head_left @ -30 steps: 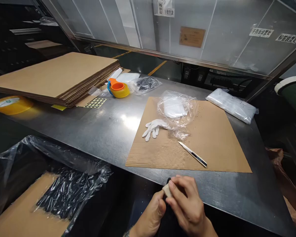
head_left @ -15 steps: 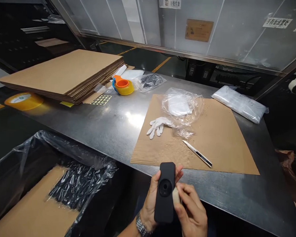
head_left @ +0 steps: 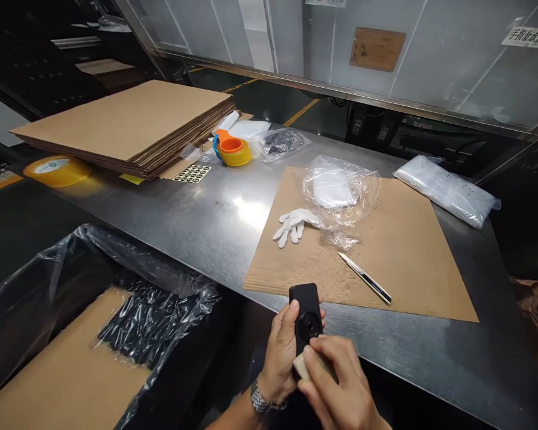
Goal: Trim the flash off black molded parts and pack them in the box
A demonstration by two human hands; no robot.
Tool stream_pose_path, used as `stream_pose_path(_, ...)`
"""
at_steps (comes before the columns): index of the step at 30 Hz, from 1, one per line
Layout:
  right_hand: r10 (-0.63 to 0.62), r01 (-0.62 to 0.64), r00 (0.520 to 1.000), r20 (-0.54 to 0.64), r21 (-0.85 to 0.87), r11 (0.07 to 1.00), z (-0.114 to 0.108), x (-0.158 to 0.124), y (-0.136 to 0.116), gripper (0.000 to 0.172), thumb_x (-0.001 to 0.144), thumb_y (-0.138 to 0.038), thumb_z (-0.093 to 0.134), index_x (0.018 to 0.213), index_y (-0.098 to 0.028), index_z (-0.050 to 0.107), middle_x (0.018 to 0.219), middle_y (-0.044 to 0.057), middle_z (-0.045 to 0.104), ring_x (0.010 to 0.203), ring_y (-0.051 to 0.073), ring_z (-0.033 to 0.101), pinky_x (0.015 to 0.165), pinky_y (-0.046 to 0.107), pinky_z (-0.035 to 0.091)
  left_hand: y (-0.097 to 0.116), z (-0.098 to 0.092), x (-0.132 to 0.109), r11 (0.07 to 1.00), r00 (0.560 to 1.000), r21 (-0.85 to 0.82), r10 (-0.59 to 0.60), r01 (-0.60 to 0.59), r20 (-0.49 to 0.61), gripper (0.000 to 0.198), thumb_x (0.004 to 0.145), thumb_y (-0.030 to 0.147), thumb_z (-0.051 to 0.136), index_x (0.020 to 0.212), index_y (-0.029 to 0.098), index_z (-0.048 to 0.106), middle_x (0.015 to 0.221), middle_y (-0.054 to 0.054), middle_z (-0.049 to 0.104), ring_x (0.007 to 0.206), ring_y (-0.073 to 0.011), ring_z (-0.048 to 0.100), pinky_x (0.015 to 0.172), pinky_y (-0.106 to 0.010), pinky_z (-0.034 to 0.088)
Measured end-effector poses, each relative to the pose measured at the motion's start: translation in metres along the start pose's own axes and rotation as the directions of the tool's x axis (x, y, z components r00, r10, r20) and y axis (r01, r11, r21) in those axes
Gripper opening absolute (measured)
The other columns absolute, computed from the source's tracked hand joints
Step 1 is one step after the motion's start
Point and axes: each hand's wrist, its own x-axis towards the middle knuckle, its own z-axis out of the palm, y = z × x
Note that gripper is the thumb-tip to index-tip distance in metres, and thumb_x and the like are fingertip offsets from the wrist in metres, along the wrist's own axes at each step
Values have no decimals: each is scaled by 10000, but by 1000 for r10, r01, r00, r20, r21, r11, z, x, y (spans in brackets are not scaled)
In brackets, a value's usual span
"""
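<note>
My left hand [head_left: 278, 352] is wrapped round a black oblong device [head_left: 303, 294] with a round, ringed recess on its upper face. The device tilts over the front edge of the table. In my right hand [head_left: 343, 379] a small cream-coloured pad [head_left: 300, 366] is pinched, pressed against the lower part of the device just below the recess. My right fingers hide the device's lower end and part of the pad. Beyond my hands, a box cutter [head_left: 365, 278] and a white glove [head_left: 296, 226] lie on a flat cardboard sheet [head_left: 412, 257].
A clear plastic bag [head_left: 367, 179] with white contents lies on the cardboard; a wrapped packet [head_left: 448, 190] is at right. Stacked cardboard [head_left: 130, 119], a tape dispenser [head_left: 233, 150], a tape roll [head_left: 58, 171] and a sticker sheet [head_left: 192, 173] sit left. A plastic-lined bin [head_left: 188, 298] stands front left.
My right hand has shifted from the device's right side to across its lower part, taking the pad with it. The device is tilted differently. The whole view has swung slightly.
</note>
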Motion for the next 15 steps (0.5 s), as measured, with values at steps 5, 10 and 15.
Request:
stream_pose_path(5, 58, -64, 995, -75, -72, 995, 6, -17, 1, 373, 832, -111, 512, 1204, -135, 527, 1019, 142, 556, 976, 241, 540, 728, 395, 548, 1, 1, 9, 961, 983, -214, -181, 174, -13, 364, 794, 420, 550, 880, 79, 645, 677, -65, 639, 555, -122, 588, 537, -217, 490)
stream_pose_path(10, -133, 100, 982, -131, -235, 967, 13, -21, -5, 200, 818, -214, 600, 1004, -151, 634, 941, 89, 589, 977, 207, 554, 711, 275, 578, 9, 7, 12, 769, 879, -444, -464, 459, 105, 375, 875, 394, 420, 865, 60, 590, 686, -73, 614, 557, -93, 577, 554, -170, 506)
stream_pose_path(15, -37, -33, 975, -218, -310, 950, -5, -25, 20, 352, 836, -161, 552, 1184, -214, 564, 993, 86, 553, 957, 217, 549, 689, 337, 558, 15, 1, 8, 600, 750, -449, -533, 662, 393, 409, 861, 382, 444, 963, 6, 570, 759, -111, 645, 622, -105, 600, 567, -162, 505)
